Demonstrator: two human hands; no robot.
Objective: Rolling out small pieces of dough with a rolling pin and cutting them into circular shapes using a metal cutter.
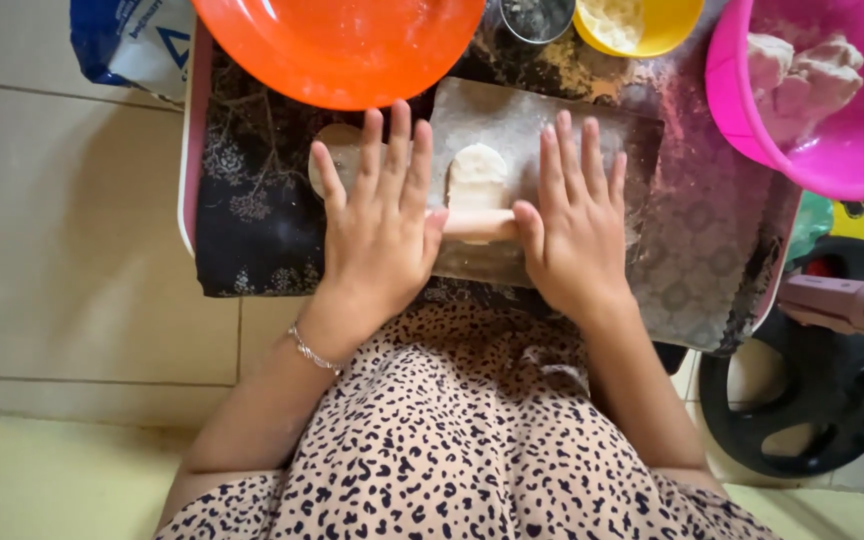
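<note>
I press both flat palms, left hand (377, 235) and right hand (577, 235), fingers (392, 150) spread and grasping nothing, on the pale wooden rolling pin (479, 226) to flatten the white dough oval (477, 172) just beyond it.

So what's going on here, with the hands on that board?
A person is pressing both palms, left hand and right hand, flat on a rolling pin that lies across a small oblong piece of dough. The dough sits on a dusty board over a dark patterned cloth. Beyond it stand an orange bowl, a yellow bowl and a pink tub holding more lumps of dough.
</note>
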